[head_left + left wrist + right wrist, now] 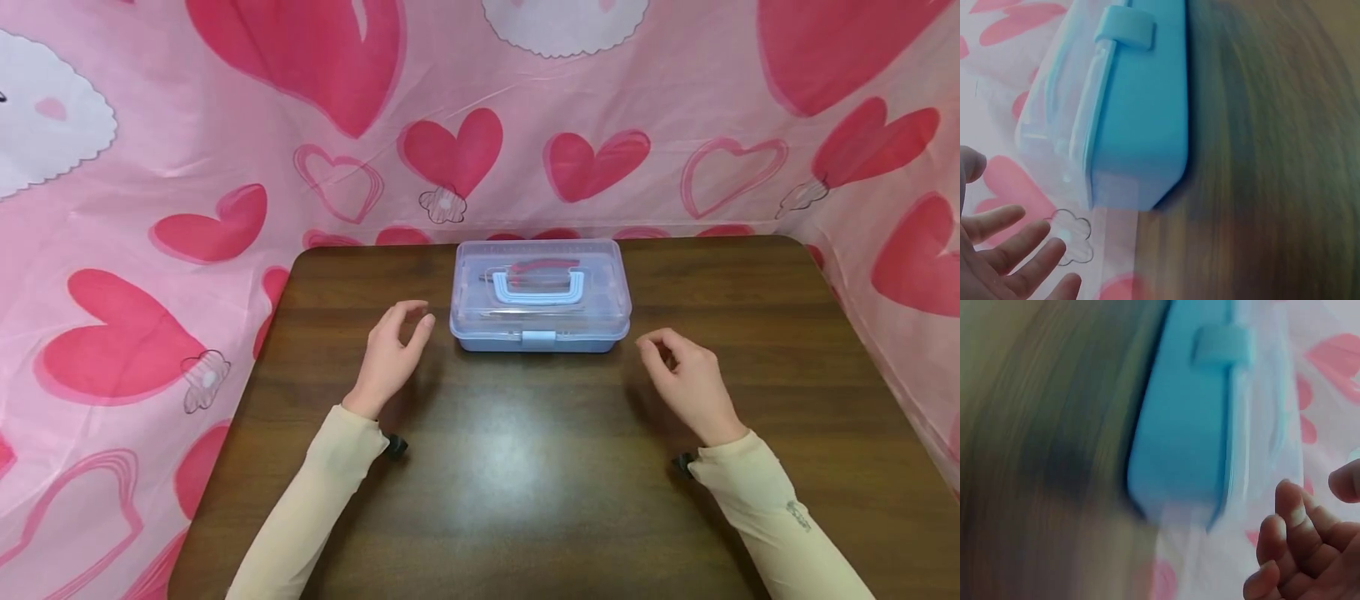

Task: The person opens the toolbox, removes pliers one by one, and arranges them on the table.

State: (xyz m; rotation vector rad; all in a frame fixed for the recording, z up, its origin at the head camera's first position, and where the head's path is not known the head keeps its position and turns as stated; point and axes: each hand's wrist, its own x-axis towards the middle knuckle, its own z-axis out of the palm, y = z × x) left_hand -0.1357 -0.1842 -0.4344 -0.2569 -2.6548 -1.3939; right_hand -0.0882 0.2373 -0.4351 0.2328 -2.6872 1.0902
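Note:
A blue plastic box (465, 321) with a clear lid stands at the back middle of the table, its lid down and its front latch (538, 339) closed over the rim. A light blue handle (538, 297) lies flat on the lid. Through the lid show red-handled and thin metal items. My left hand (392, 354) hovers just left of the box, fingers relaxed and apart from it. On the other side, my right hand (686, 379) is held near the box's right front corner, fingers loosely bent with nothing in them. Both wrist views show the box's front and latch.
The brown wooden table (495, 517) spreads out in front of the box. Behind and at both sides hangs a pink cloth (525, 100) with heart prints, close to the table's back edge. Dark wrist straps (395, 447) show below both sleeves.

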